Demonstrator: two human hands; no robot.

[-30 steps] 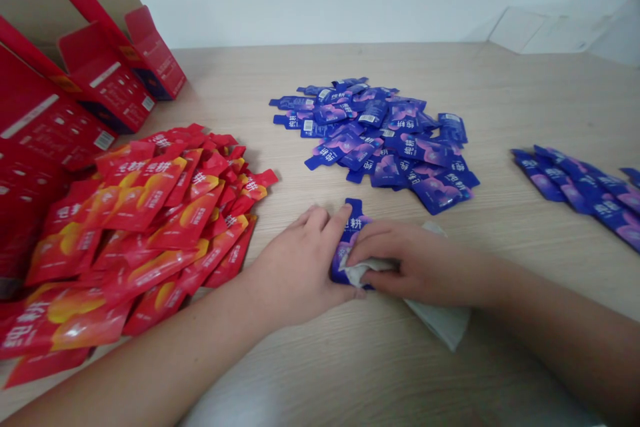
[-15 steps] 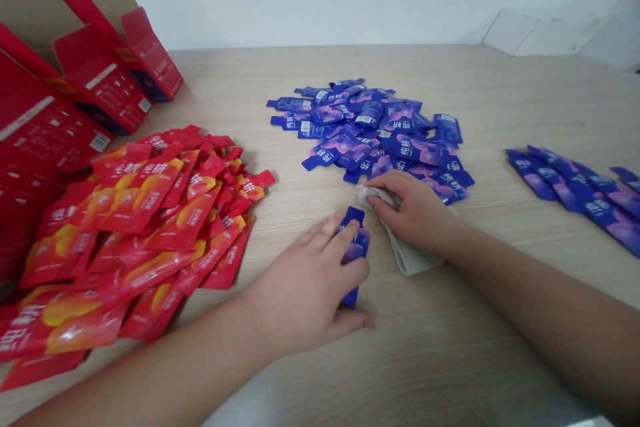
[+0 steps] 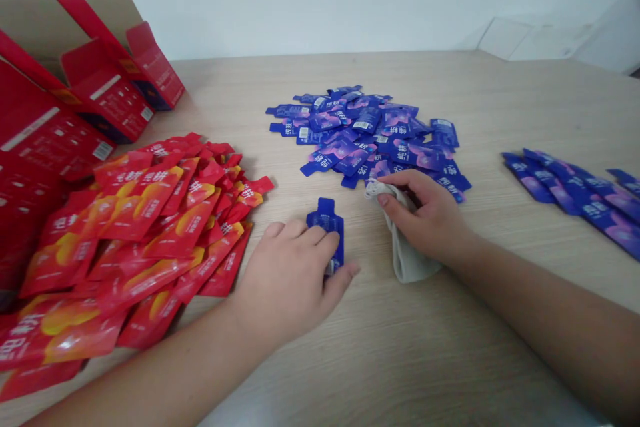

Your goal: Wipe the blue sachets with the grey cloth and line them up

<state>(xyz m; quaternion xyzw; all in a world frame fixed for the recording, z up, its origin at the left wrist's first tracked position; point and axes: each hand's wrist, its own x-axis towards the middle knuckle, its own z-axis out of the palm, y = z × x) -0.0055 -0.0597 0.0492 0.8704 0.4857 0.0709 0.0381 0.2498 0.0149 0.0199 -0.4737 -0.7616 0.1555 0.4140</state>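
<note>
Near the middle of the frame, a packet [image 3: 325, 221] lies on the surface [image 3: 380, 360], partly under the left hand [image 3: 287, 273]. That hand's fingers are loosely curled over it, the thumb spread to the right; whether they grip it, I cannot tell. The right hand [image 3: 429, 215] pinches a folded cloth [image 3: 407, 263] between thumb and fingers at the near edge of the blue pile [image 3: 365, 137]. The packet could skid or twist if pressed only lightly, and the cloth's loose folds could drag blue packets out of place. At left, a wide sweep of the forearm could topple the red pile [image 3: 145, 213].
</note>
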